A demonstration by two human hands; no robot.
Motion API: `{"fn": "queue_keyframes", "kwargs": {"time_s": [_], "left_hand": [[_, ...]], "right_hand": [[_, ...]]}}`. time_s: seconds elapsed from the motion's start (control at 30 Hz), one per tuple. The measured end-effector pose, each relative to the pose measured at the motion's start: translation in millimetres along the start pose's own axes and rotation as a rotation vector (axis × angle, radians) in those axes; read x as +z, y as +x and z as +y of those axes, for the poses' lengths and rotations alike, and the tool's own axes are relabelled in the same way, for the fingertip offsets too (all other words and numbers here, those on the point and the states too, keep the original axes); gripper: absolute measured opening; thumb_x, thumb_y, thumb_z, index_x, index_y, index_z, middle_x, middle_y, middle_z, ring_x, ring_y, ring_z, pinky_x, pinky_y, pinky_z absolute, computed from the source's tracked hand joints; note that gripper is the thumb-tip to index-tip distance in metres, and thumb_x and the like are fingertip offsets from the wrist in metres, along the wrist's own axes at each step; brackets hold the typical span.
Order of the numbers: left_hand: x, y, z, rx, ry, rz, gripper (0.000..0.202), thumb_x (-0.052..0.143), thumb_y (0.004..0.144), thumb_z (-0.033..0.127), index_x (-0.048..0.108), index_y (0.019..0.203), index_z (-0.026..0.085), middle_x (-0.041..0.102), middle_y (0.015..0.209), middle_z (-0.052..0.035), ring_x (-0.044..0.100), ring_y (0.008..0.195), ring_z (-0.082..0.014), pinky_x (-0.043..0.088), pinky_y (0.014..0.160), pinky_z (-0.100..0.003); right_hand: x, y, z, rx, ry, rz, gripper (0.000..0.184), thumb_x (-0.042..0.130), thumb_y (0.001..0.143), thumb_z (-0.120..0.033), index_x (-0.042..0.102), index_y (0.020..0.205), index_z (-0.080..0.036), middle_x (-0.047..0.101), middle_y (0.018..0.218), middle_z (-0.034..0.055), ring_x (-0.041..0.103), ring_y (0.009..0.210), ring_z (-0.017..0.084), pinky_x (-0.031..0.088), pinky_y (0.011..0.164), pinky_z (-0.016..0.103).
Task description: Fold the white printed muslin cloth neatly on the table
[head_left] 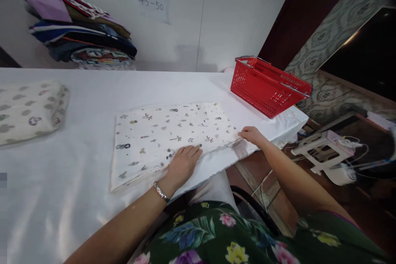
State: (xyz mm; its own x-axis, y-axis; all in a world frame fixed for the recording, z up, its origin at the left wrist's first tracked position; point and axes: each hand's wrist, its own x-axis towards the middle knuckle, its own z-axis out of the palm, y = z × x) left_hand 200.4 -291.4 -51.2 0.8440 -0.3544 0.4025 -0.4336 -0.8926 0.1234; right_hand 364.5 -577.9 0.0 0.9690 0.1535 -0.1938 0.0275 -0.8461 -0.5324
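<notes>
Head view: folded cloth point(170, 132) lying on table point(148, 86); left hand point(185, 163) resting flat, unclenched, at cloth's five o'clock edge; right hand point(251, 135) pinching three o'clock corner; basket point(262, 86) standing at two o'clock.

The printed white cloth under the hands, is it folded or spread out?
Folded: the printed white cloth shows stacked layers along its near edge.

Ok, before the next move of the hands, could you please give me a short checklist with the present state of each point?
1. Left hand on the cloth: ok, near its front edge.
2. Right hand at the cloth's near right corner: ok, fingertips touch it.
3. Cloth spread flat: ok.
4. Layers aligned inside: cannot tell, hidden.
5. Basket apart from the cloth: ok.
6. Other cloth apart, at left: ok.
</notes>
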Motion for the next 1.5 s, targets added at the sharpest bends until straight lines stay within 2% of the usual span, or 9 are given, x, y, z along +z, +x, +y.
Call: {"fn": "queue_keyframes", "kwargs": {"time_s": [0.23,0.43,0.73,0.93,1.07,1.2,1.37,1.5], "left_hand": [[1.4,-0.4,-0.5,0.006,-0.001,0.004,0.031,0.05,0.085,0.013,0.059,0.115,0.019,0.061,0.121,-0.008,0.054,0.107,-0.0202,0.043,0.09,-0.036],[2.1,-0.3,-0.5,0.003,-0.009,0.007,0.032,0.049,0.085,0.012,0.059,0.115,0.018,0.061,0.121,-0.0084,0.054,0.107,-0.0209,0.043,0.09,-0.037],[1.7,-0.1,-0.3,0.001,0.005,0.0,0.031,0.049,0.086,0.012,0.059,0.115,0.018,0.06,0.122,-0.0075,0.053,0.107,-0.0212,0.042,0.091,-0.037],[-1.4,0.7,0.8,0.004,0.009,0.0,0.031,0.05,0.085,0.011,0.059,0.114,0.017,0.061,0.12,-0.0079,0.054,0.106,-0.0209,0.042,0.09,-0.035],[-1.2,0.9,0.8,0.002,0.014,0.002,0.031,0.051,0.085,0.011,0.059,0.114,0.016,0.061,0.119,-0.0074,0.054,0.106,-0.0212,0.042,0.09,-0.035],[0.1,0.7,0.1,0.002,0.005,0.001,0.031,0.052,0.084,0.011,0.059,0.114,0.016,0.061,0.12,-0.007,0.053,0.105,-0.021,0.042,0.09,-0.035],[0.7,-0.1,-0.3,0.006,0.002,0.009,0.031,0.052,0.085,0.012,0.059,0.114,0.016,0.061,0.121,-0.0074,0.053,0.106,-0.0211,0.042,0.09,-0.035],[1.2,-0.3,-0.4,-0.001,0.0,0.004,0.03,0.051,0.086,0.013,0.059,0.114,0.017,0.061,0.121,-0.0069,0.053,0.106,-0.0214,0.042,0.09,-0.036]], "right_hand": [[2.0,-0.2,2.4,0.051,0.054,-0.046,0.022,0.055,0.072,-0.035,0.054,0.058,-0.017,0.046,0.045,-0.0038,0.04,0.043,0.009,0.03,0.043,0.022],[4.3,1.7,3.7,0.061,-0.046,-0.089,0.025,0.06,0.071,-0.03,0.054,0.051,-0.017,0.049,0.042,-0.0023,0.042,0.04,0.009,0.031,0.044,0.022],[2.1,1.8,-2.4,0.017,-0.204,-0.087,0.025,0.061,0.076,-0.036,0.059,0.061,-0.017,0.051,0.041,-0.0031,0.048,0.044,0.011,0.033,0.049,0.022],[2.4,6.4,-6.5,-0.019,-0.277,-0.1,0.015,0.064,0.072,-0.027,0.061,0.063,-0.016,0.053,0.046,-0.0035,0.05,0.048,0.01,0.032,0.05,0.021],[1.7,6.9,-7.7,-0.037,-0.306,-0.074,0.009,0.062,0.074,-0.024,0.064,0.072,-0.016,0.056,0.05,-0.003,0.052,0.051,0.011,0.033,0.052,0.021],[0.2,5.6,-9.3,-0.054,-0.331,-0.038,0.008,0.062,0.074,-0.023,0.064,0.071,-0.015,0.058,0.054,-0.0015,0.053,0.054,0.011,0.033,0.053,0.021],[-6.3,1.0,-13.3,-0.079,-0.315,0.04,0.009,0.062,0.074,-0.025,0.062,0.075,-0.016,0.062,0.065,0.0006,0.054,0.059,0.011,0.034,0.053,0.021],[-8.7,-5.6,-14.4,-0.009,-0.152,-0.016,0.009,0.06,0.076,-0.023,0.06,0.078,-0.015,0.058,0.056,-0.0023,0.051,0.049,0.009,0.035,0.049,0.02]]}}
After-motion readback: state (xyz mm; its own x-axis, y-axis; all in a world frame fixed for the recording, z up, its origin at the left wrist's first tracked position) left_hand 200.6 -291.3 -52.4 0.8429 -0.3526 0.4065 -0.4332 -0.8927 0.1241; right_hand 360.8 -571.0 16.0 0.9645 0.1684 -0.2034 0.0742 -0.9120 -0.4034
